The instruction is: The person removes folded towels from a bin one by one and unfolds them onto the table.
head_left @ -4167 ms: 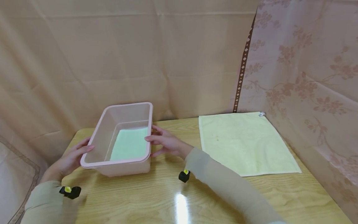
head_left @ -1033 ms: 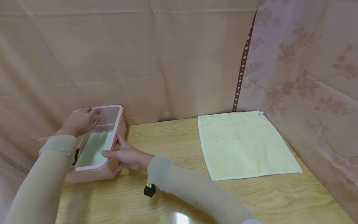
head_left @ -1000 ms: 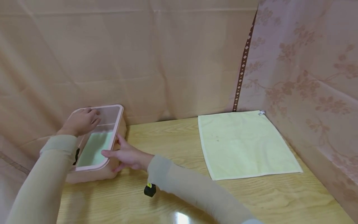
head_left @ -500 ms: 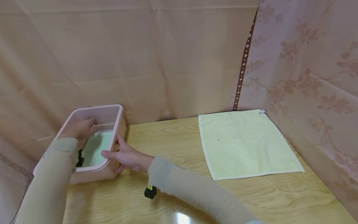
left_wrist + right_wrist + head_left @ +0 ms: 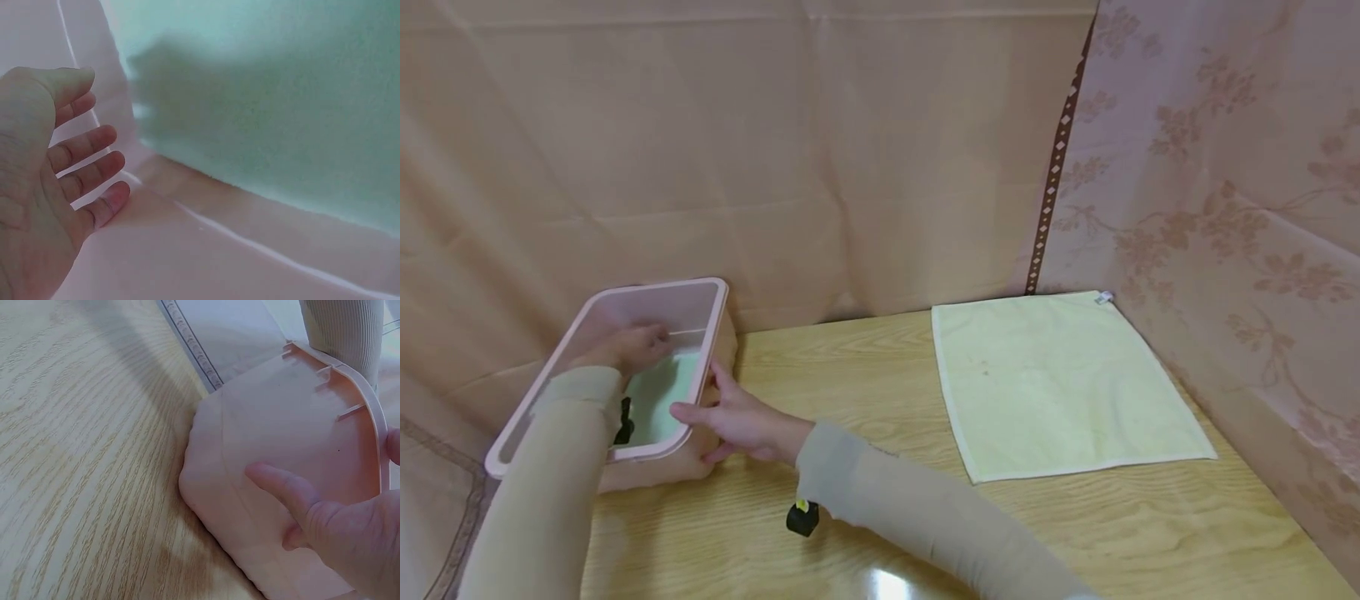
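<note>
Bin (image 5: 715,312) sits at the bench's (image 5: 865,367) far left corner, with a green cloth (image 5: 662,392) flat on its bottom. The left hand (image 5: 628,346) is down inside, fingers spread and loose just above the cloth, holding nothing. The right hand (image 5: 733,417) steadies the bin's near corner, thumb over the rim. Next, I'd judge, comes a pinch on the cloth's edge. Well off to the right lies a yellow towel (image 5: 1060,383); only the bin's walls crowd the reach.

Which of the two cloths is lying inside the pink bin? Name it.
The pale green cloth, lying on the bottom of the pink bin by the left hand. The yellow cloth is spread flat on the table instead.
</note>
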Available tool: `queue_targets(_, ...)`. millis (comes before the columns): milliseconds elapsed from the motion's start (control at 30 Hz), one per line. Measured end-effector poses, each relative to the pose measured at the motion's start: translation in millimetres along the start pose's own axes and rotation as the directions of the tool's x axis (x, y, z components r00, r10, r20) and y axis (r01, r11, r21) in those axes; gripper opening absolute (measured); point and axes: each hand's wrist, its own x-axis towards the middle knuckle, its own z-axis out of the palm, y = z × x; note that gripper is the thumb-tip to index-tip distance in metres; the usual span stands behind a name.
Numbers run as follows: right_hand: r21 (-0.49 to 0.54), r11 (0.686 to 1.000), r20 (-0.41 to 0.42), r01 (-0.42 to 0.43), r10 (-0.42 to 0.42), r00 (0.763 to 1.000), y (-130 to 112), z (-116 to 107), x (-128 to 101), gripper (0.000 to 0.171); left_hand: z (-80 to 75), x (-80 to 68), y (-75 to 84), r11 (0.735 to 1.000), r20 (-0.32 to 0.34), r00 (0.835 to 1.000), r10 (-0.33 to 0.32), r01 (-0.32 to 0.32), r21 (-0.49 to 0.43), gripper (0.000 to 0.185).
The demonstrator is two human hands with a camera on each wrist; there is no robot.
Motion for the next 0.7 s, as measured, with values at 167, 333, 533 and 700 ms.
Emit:
queue_targets(167, 0.007, 1.0, -0.002, 0.008, -0.008, 1.0, 1, 1, 1, 0.066, 5.6, -1.0, 1.1, 0.993, 0.04, 0.999, -0.018, 0.023, -0.115, 0.043)
queue_targets(333, 0.012, 1.0, 0.002, 0.014, -0.014, 1.0, 1, 1, 0, 0.064, 27.5, 15.0, -33.2, 0.967, 0.131, 0.991, -0.036, 0.067, -0.245, 0.077)
queue_targets(533, 0.014, 1.0, 0.003, 0.025, -0.025, 1.0, 1, 1, 0, 0.063, 56.1, 41.2, -69.7, 0.982, 0.102, 0.994, -0.033, 0.051, -0.179, 0.087)
queue_targets(700, 0.006, 1.0, 0.021, 0.023, -0.023, 1.0, 1, 2, 0, 0.059, 59.1, 42.5, -74.8, 0.994, 0.116, 0.993, 0.009, 0.003, -0.107, 0.088)
